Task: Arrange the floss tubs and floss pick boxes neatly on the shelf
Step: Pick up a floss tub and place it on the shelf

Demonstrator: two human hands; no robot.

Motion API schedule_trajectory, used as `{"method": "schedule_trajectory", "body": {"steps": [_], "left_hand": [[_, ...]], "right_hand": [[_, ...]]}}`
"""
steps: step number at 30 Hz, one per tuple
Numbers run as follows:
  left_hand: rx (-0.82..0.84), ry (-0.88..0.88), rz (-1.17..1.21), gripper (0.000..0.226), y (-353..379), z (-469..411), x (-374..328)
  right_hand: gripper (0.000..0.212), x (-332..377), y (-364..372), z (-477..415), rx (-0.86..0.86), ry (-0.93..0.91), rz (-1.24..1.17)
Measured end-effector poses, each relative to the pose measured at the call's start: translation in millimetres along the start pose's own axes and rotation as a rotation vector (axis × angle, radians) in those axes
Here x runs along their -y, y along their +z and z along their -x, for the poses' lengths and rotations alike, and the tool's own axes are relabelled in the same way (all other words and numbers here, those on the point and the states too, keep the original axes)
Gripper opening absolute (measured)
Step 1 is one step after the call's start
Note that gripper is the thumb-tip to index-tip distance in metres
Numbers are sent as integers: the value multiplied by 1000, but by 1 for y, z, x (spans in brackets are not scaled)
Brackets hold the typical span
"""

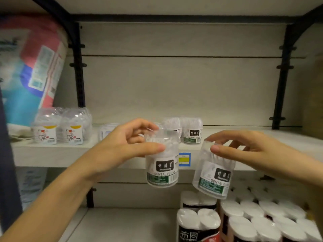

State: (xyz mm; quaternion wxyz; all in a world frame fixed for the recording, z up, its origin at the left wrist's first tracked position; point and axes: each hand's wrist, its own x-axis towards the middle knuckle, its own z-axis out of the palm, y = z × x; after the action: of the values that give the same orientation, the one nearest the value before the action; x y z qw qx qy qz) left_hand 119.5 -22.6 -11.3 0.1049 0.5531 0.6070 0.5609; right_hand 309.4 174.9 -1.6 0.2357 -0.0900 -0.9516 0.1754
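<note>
My left hand grips the top of a clear dental floss tub with a black and green label, held upright in front of the shelf edge. My right hand pinches the top of a second, tilted floss tub just to its right. Two matching floss tubs stand on the shelf behind my left hand. At the shelf's left stand clear cartoon-label tubs. A small flat floss box lies between them, partly hidden by my left hand.
A large pink and blue soft pack leans at the shelf's left end. Black uprights frame the bay. Wrapped paper rolls fill the lower shelf at right. A blue and yellow price tag sits on the shelf edge.
</note>
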Motion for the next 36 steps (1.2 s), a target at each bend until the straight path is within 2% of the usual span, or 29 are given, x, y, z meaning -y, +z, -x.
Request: {"method": "schedule_trajectory", "body": {"steps": [2, 6, 12, 18, 27, 32, 36], "left_hand": [[-38, 56, -53, 56, -3, -11, -11], [-121, 90, -179, 49, -5, -59, -26], [-99, 73, -303, 43, 5, -100, -3], [-32, 56, -386, 47, 7, -101, 9], [-1, 48, -468, 49, 6, -103, 15], [13, 36, -516, 46, 1, -107, 16], [47, 24, -543, 48, -1, -110, 15]], "right_hand": [[58, -2, -4, -4, -49, 11, 6], [54, -3, -12, -10, -124, 30, -10], [43, -6, -13, -8, -137, 47, -42], [53, -16, -19, -5, -124, 54, -43], [50, -19, -27, -27, -155, 51, 48], [72, -18, -25, -48, -221, 51, 129], [75, -18, -21, -59, -247, 55, 160]]}}
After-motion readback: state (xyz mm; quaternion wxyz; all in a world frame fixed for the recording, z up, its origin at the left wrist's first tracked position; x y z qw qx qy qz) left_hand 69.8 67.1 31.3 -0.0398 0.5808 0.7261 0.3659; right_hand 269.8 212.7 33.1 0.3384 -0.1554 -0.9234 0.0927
